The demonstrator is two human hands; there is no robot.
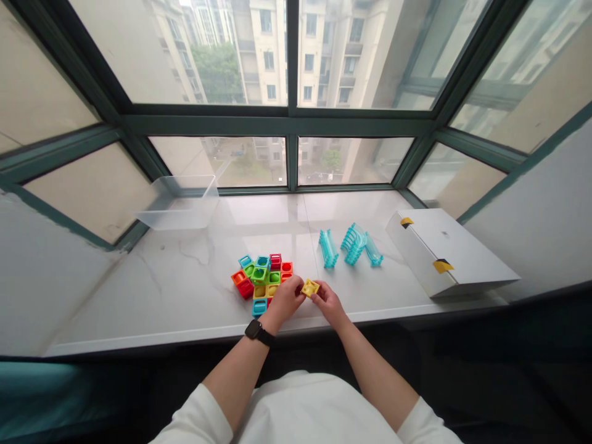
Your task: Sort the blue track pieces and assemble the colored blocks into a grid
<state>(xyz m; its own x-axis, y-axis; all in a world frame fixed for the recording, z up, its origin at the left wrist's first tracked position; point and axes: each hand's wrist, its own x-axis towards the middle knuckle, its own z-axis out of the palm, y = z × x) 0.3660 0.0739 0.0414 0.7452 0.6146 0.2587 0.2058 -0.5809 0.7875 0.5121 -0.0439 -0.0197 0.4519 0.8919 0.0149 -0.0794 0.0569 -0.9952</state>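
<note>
Between my two hands is a yellow plastic toy block (310, 287), held just above the front part of the sill. My left hand (287, 301) pinches its left side, and a dark watch is on that wrist. Fingers of my right hand (329, 302) close on its right side. Right beside my left hand lies a pile of coloured toy blocks (259, 275) in red, green, blue and yellow, partly covered by that hand. Farther right rest clear blue track pieces (354, 244), some straight and one curved.
A clear plastic bin (178, 213) stands at the back left of the white marble sill (152, 296). To the right lies a white box (451, 246) with black and yellow tabs. Dark-framed windows (291, 126) close off the back.
</note>
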